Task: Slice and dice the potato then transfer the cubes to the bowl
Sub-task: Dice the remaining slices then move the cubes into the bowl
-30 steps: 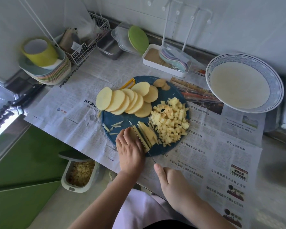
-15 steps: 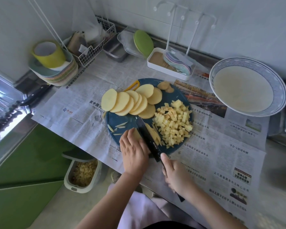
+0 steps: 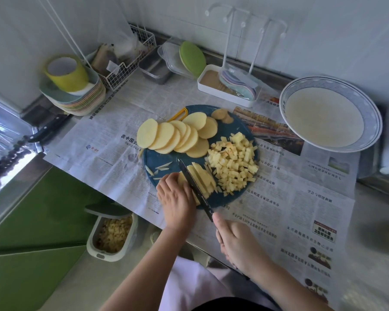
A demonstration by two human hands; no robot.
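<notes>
A round blue cutting board (image 3: 164,160) carries fanned potato slices (image 3: 173,136) at its back and a pile of potato cubes (image 3: 233,163) on its right. Near the front lie cut potato strips (image 3: 203,178). My left hand (image 3: 176,198) presses down on the left end of those strips. My right hand (image 3: 238,243) grips the handle of a black knife (image 3: 195,187), whose blade runs across the strips just right of my left fingers. A large blue-rimmed bowl (image 3: 373,113) stands at the right back.
Newspaper (image 3: 301,198) covers the counter. Stacked plates with a yellow-green cup (image 3: 65,72) sit at the back left, beside a wire basket (image 3: 126,68). A white tray rack (image 3: 227,86) stands behind the board. A bin of scraps (image 3: 111,234) sits below the counter edge.
The knife blade has shifted a little across the strips between cuts, and my left hand stays on them. The camera view has drifted slightly.
</notes>
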